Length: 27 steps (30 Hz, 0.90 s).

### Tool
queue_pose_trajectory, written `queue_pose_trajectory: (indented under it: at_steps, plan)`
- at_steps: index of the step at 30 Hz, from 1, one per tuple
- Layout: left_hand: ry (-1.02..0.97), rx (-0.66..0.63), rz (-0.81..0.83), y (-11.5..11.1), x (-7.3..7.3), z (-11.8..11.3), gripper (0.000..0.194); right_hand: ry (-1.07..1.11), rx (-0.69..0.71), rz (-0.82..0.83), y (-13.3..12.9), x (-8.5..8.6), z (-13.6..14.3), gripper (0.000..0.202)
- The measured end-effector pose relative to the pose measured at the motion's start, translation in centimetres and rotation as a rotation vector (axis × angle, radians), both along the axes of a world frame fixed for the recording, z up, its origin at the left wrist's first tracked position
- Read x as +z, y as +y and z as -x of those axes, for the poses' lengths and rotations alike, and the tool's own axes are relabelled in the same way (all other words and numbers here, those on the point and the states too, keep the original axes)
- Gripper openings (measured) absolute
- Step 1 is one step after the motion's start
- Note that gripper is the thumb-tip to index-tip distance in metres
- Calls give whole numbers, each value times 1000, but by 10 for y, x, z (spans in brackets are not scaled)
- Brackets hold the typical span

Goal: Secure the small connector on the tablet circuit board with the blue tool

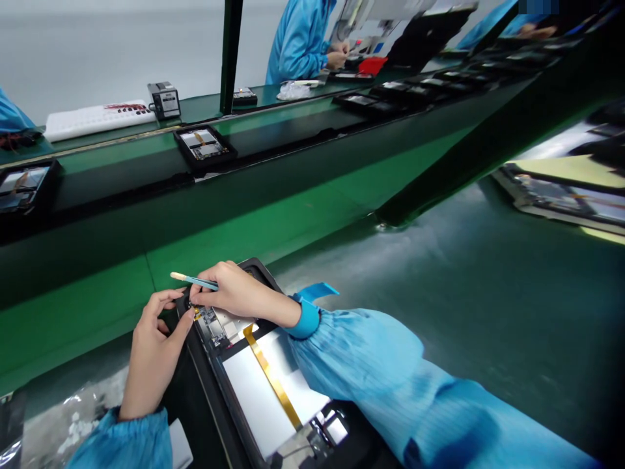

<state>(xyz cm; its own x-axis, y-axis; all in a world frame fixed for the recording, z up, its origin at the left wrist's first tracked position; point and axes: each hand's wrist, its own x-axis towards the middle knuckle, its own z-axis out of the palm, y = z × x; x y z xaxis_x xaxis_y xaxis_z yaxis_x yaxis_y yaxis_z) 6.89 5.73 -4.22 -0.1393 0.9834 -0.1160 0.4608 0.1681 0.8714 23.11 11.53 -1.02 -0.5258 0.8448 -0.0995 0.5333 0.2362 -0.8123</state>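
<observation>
At the far-left corner of the open device [254,404], my right hand [234,290] holds a slim blue stick [195,281], fingertips bent low; my left hand [153,348] comes in opposite, thumb and forefinger narrow, pinching what, I can't tell. Close work on small corner parts, I'd judge, calling for light, steady fingertips. Under the device, a dark green bench [439,312]; left of it, a clear bag [53,430]. Beyond it, a belt [278,127] carries similar devices [202,142], and past that, a blue-sleeved person [297,45] works.
</observation>
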Motion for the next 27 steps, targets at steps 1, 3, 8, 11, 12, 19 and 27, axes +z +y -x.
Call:
queue_pose_trajectory:
  at_steps: [1, 3, 8, 11, 12, 19, 27]
  plan:
    - [8, -5, 4, -1, 0, 1, 38, -14, 2, -4, 0, 1, 0, 16]
    - [28, -17, 20, -2, -2, 2, 37, -42, -10, -5, -1, 1, 1, 15]
    - [64, -85, 14, -2, -6, 6, 33, -78, -74, -3, -3, 1, 5, 14]
    - [78, -144, 8, -2, -5, 11, 33, -101, -88, 6, -4, 2, 6, 15]
    - [79, -151, 21, -2, -5, 12, 33, -105, -91, 8, -4, 2, 6, 15]
    - [38, -124, 22, -3, -3, 11, 32, -121, -70, 9, -3, 1, 5, 16]
    - [79, -90, -21, -3, -5, 9, 34, -118, 110, -175, -1, -2, -1, 12]
